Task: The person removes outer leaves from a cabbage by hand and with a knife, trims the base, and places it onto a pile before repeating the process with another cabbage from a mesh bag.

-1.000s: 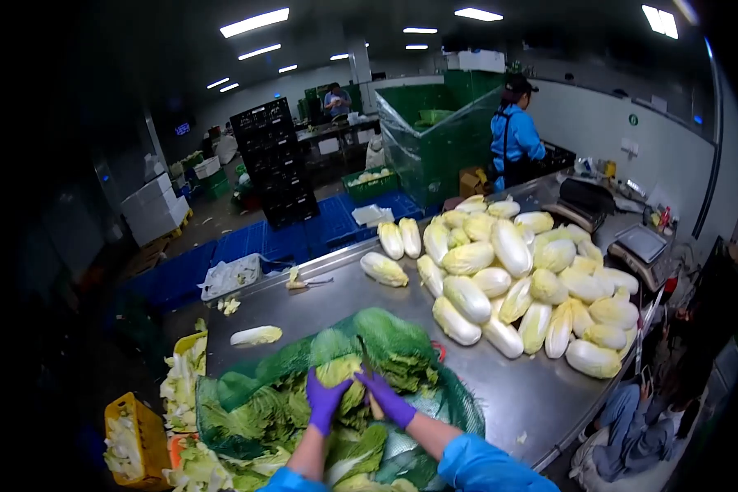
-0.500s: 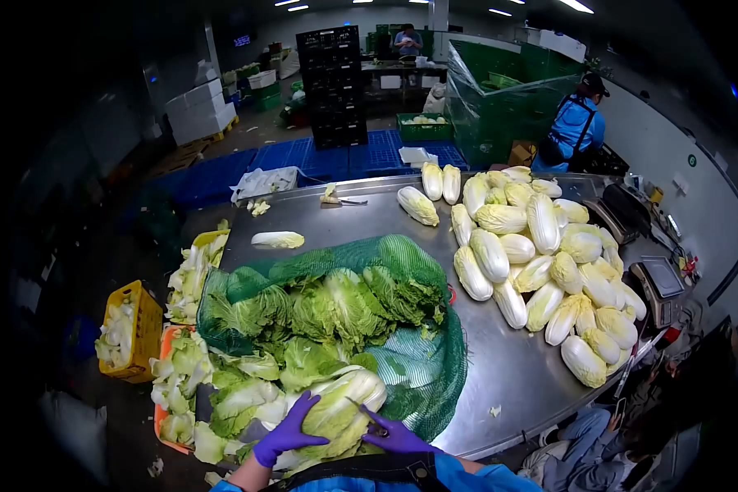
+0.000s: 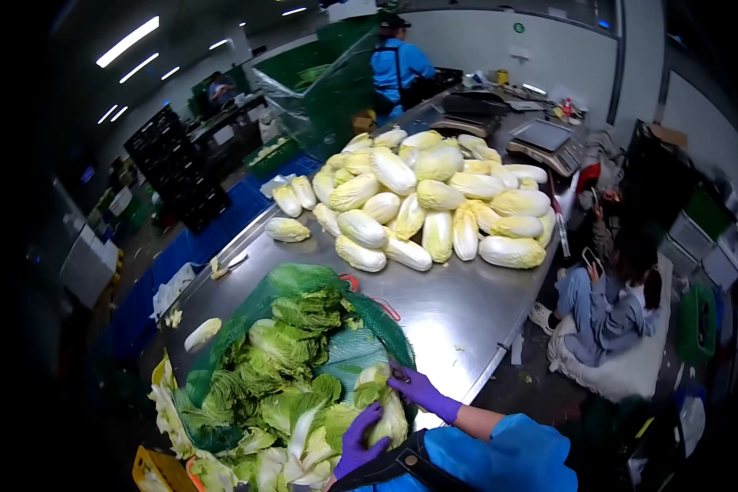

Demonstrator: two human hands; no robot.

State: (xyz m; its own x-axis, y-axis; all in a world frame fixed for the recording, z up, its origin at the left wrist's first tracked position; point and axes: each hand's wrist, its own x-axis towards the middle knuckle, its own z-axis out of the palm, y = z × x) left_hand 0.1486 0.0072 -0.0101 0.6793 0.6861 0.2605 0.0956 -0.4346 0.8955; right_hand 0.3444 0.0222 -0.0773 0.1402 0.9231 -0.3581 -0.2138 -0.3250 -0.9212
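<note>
A napa cabbage with pale green leaves is between my purple-gloved hands at the near edge of the table. My left hand grips its left side, fingers curved against the leaves. At the upper right of the cabbage, my right hand is closed around a small dark-handled knife, its blade mostly hidden. Just beyond lies a green mesh sack, open, with leafy untrimmed cabbages on it. Loose outer leaves are heaped left of my left hand.
Trimmed cabbages are piled across the metal table. Another knife rests near its left edge. Scales stand at the back right. A yellow crate is low left. One person sits at right; another works behind.
My view has swung to the right, bringing the seated person fully into sight. The cabbage in my hands is turned more upright, with my right hand now near its top.
</note>
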